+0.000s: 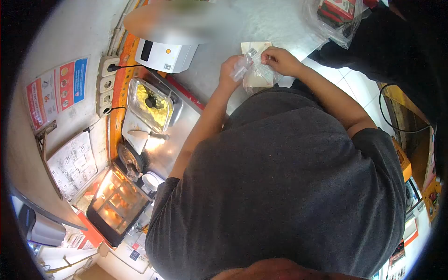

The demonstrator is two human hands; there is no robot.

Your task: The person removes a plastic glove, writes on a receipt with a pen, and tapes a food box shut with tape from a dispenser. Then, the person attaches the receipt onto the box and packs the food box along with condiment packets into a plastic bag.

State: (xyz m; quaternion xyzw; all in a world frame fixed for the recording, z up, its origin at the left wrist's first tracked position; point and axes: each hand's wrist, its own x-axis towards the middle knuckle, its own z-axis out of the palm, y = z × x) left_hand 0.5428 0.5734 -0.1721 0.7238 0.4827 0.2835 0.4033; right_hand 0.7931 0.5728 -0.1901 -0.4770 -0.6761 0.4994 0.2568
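At the metal counter's edge, my left hand (230,72) is closed on the left side of a clear plastic bag (241,68). My right hand (280,60) has its fingers pinched together at the bag's right side. Behind and below the plastic lies a pale paper packet (259,79), its upper end sticking out above the bag. Small dark print shows on the plastic near my left fingers. Whether the packet is inside the bag or under it, I cannot tell.
A white device (164,56) stands at the upper left of the counter (210,60). Left are a clear tub of yellow food (151,105), a knife (148,135) and a lit glass case (116,200). At the upper right, a dark-clothed person (382,46) is near a bagged red package (337,11).
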